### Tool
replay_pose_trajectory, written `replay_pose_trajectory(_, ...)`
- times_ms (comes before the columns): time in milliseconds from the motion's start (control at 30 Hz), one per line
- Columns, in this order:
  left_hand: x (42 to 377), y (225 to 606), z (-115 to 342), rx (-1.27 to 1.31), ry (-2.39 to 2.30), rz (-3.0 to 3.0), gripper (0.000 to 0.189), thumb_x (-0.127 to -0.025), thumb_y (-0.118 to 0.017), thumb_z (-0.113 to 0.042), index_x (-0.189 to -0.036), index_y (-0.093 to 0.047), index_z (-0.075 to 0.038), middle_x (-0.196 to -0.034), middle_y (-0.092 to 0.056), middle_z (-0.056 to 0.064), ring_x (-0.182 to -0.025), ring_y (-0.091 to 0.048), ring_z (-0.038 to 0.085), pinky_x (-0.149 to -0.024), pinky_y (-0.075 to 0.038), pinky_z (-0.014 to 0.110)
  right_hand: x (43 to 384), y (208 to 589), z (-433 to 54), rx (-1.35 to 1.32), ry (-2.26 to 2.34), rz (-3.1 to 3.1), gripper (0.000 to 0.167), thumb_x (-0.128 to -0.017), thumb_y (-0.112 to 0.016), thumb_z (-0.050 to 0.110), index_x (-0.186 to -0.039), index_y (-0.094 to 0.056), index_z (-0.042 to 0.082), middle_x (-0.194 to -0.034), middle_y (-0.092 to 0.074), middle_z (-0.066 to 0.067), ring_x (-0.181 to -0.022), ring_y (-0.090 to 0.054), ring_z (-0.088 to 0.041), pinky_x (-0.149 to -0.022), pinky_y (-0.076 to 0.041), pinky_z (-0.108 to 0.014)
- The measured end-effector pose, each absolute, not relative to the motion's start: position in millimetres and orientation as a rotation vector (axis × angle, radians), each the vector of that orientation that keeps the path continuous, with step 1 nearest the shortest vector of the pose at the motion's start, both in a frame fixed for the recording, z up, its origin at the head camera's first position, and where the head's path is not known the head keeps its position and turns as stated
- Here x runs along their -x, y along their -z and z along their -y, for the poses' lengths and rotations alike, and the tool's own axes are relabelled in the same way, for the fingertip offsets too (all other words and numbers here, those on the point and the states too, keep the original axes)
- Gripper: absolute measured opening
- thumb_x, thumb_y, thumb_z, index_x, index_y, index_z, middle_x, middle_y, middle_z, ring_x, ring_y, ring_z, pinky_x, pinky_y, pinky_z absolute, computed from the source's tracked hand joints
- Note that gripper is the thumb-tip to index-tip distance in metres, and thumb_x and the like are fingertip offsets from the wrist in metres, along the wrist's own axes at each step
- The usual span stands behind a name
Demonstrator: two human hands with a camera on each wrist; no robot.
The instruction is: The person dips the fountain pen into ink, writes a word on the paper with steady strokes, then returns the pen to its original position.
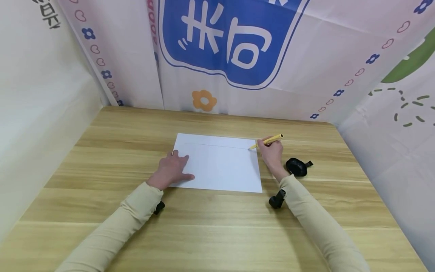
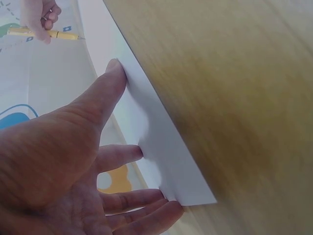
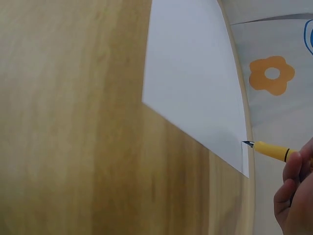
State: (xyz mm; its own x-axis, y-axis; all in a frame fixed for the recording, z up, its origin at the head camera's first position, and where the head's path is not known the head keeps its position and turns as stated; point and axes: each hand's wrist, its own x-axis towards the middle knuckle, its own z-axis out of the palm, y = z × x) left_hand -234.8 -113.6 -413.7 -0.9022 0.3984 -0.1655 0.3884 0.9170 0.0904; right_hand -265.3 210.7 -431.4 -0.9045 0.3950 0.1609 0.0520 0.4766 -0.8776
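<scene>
- The paper [image 1: 221, 168] lies midway between the counter's [image 1: 217, 234] left and right edges, towards its far edge, seemingly where both my hands reach it comfortably.
- My left hand [image 1: 171, 169] is spread, gripping nothing, thumb and fingertips on the paper's left end, probably so it won't slide.
- Farther off, my right hand [image 1: 273, 154] pinches the yellow pen [image 1: 274, 138], nib at the right end of a thin line [image 1: 217, 145], slanted presumably for control.

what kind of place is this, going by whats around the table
Perhaps a makeshift, screened-off booth: a wood-grain table is hemmed in by a flower-printed backdrop, a pale left sheet and a pale right sheet.
</scene>
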Motion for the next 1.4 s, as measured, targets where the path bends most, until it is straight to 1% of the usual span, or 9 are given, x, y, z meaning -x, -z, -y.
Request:
replay_pose_trajectory(200,234.5,413.3,114.3,-0.588,-0.087,-2.896,0.075,-0.081,-0.068,-0.051,-0.135,-0.049,-0.003,-0.122,-0.049,0.031,-0.110,-0.049,0.043,-0.074,-0.051,0.049,264.6,432.0,-212.7,0.360,-1.411,2.370,0.017,-0.085,-0.063,0.020,-0.086,-0.063,0.002,-0.059,-0.053,0.005,-0.044,-0.049,-0.005,-0.042,-0.039,-0.020)
replay_pose_trajectory(400,234.1,413.6,114.1,-0.598,-0.091,-2.898,0.076,-0.080,-0.068,-0.051,-0.135,-0.050,-0.002,-0.121,-0.049,0.031,-0.109,-0.050,0.043,-0.073,-0.051,0.048,264.5,430.2,-210.9,0.378,-1.376,2.401,0.017,-0.086,-0.063,0.021,-0.086,-0.063,0.004,-0.064,-0.054,0.003,-0.049,-0.048,-0.005,-0.046,-0.040,-0.020)
replay_pose_trajectory(567,231.4,413.0,122.8,-0.575,-0.111,-2.909,0.075,-0.080,-0.069,-0.050,-0.134,-0.051,-0.002,-0.120,-0.049,0.031,-0.107,-0.050,0.042,-0.073,-0.051,0.049,278.7,420.2,-183.5,0.308,-1.441,2.384,0.017,-0.086,-0.062,0.019,-0.089,-0.063,0.003,-0.070,-0.057,0.000,-0.053,-0.050,-0.005,-0.049,-0.044,-0.019)
replay_pose_trajectory(667,229.6,412.4,125.5,-0.581,-0.115,-2.923,0.074,-0.079,-0.069,-0.050,-0.132,-0.052,-0.001,-0.118,-0.050,0.030,-0.104,-0.050,0.042,-0.072,-0.051,0.048,290.9,414.2,-162.4,0.252,-1.476,2.388,0.018,-0.086,-0.063,0.019,-0.090,-0.064,0.002,-0.070,-0.058,-0.001,-0.051,-0.053,-0.005,-0.049,-0.047,-0.019)
replay_pose_trajectory(833,227.5,412.4,121.9,-0.597,-0.086,-2.951,0.075,-0.078,-0.069,-0.053,-0.132,-0.053,-0.003,-0.116,-0.053,0.028,-0.100,-0.053,0.039,-0.069,-0.051,0.045,307.0,415.0,-131.0,0.152,-1.400,2.443,0.016,-0.087,-0.063,0.020,-0.086,-0.065,0.003,-0.066,-0.057,-0.002,-0.047,-0.051,-0.003,-0.047,-0.044,-0.019)
replay_pose_trajectory(1000,223.3,412.1,119.6,-0.577,-0.080,-2.974,0.074,-0.077,-0.070,-0.053,-0.131,-0.055,-0.005,-0.112,-0.054,0.026,-0.096,-0.053,0.036,-0.065,-0.050,0.041,313.3,421.0,-106.3,0.081,-1.385,2.459,0.016,-0.087,-0.063,0.020,-0.084,-0.065,0.004,-0.065,-0.059,-0.002,-0.046,-0.050,-0.003,-0.046,-0.042,-0.019)
replay_pose_trajectory(1167,223.0,412.7,116.2,-0.601,-0.077,-2.997,0.072,-0.075,-0.072,-0.053,-0.126,-0.058,-0.005,-0.106,-0.055,0.024,-0.089,-0.054,0.033,-0.061,-0.050,0.040,315.8,424.6,-103.5,0.090,-1.358,2.460,0.017,-0.087,-0.063,0.021,-0.082,-0.064,0.005,-0.064,-0.060,-0.004,-0.048,-0.050,-0.004,-0.047,-0.040,-0.019)
replay_pose_trajectory(1400,221.5,411.3,120.2,-0.574,-0.057,-2.995,0.073,-0.074,-0.072,-0.055,-0.127,-0.058,-0.006,-0.107,-0.055,0.024,-0.089,-0.054,0.033,-0.061,-0.051,0.039,319.5,426.9,-97.2,0.093,-1.306,2.476,0.016,-0.086,-0.065,0.020,-0.082,-0.067,0.004,-0.070,-0.063,-0.008,-0.052,-0.049,-0.005,-0.052,-0.040,-0.020)
